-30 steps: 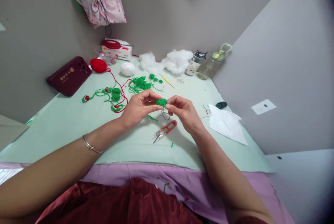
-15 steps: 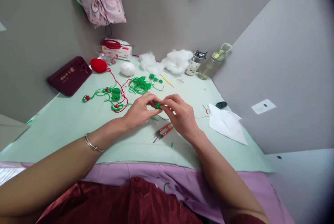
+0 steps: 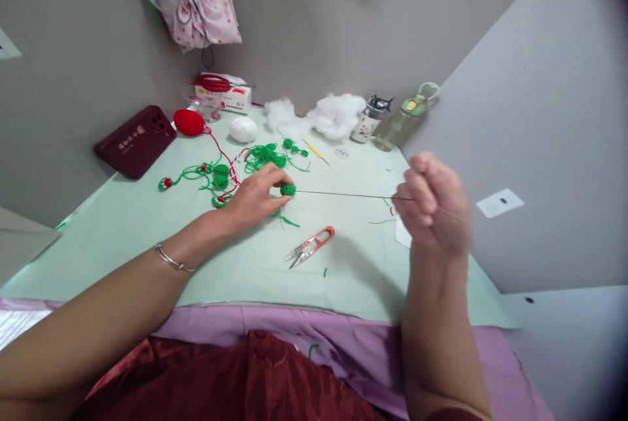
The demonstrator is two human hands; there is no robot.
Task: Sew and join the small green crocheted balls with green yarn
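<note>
Lit softly and rather coolly. Paler on the right wall (image 3: 500,140) than on the back wall (image 3: 294,29). Shadowed gently across the counter (image 3: 255,270), just left of the right forearm (image 3: 436,316). Blurred slightly at the right hand (image 3: 434,208); stretched toward the edges, blackened at the upper right corner.

Left forearm (image 3: 142,284) reaches in diagonally from lower left, left wrist (image 3: 216,230) roughly straight. Left hand (image 3: 258,193) in a pinch, thumb (image 3: 282,203) on the near side. Right forearm (image 3: 439,303) near vertical in view, right hand (image 3: 434,205) raised, fingers (image 3: 419,193) curled into a fist, slightly blurred. Hands well apart.
</note>
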